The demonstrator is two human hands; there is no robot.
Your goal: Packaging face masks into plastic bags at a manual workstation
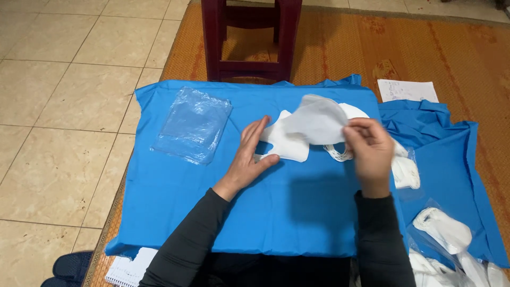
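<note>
White moulded fabric pieces [289,141] lie in the middle of a blue cloth [239,202] that covers a low flat surface, a little toward its far edge. The left hand [249,154] rests flat on the near left end of these pieces, its fingers [255,130] stretched out wide and pressing down rather than gripping. The right hand [372,151] is raised just to the right of them, its fingers [361,127] pinched on the edge of a thin white curved sheet [319,119], which lifts up and arches back over the pieces toward the left. Both forearms wear dark long sleeves [186,244]. On the far left part of the blue cloth lies an empty clear plastic bag [194,125], well apart from the hands. To the right, more crumpled blue cloth carries further white pieces in clear wrapping [443,228] at the near right corner. A white paper sheet [406,90] lies on the orange woven mat [425,48] at the far right, and a dark red wooden stool [249,37] stands on the far side. Pale floor tiles [64,106] fill the left
</note>
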